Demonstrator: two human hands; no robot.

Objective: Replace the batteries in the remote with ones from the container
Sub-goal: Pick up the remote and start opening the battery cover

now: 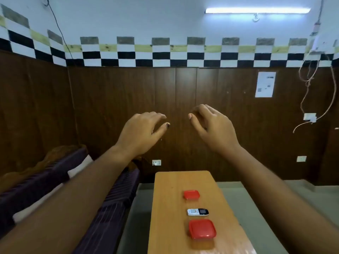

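Note:
A small white and black remote (pixel 198 212) lies flat on the wooden table (pixel 168 208). A red-lidded container (pixel 202 229) sits just in front of the remote, and a smaller red-lidded container (pixel 191 194) sits behind it. Both lids are on, so the contents are hidden. My left hand (pixel 142 132) and my right hand (pixel 212 128) are stretched out in the air at wall height, far above the table. Both have loosely curled, spread fingers and hold nothing.
A dark striped sofa (pixel 102 208) with light cushions stands to the left of the table. Brown wood panelling (pixel 176 99) covers the wall ahead. Loose cables (pixel 310 88) hang at the right wall. Grey floor (pixel 256 195) lies on both sides of the table.

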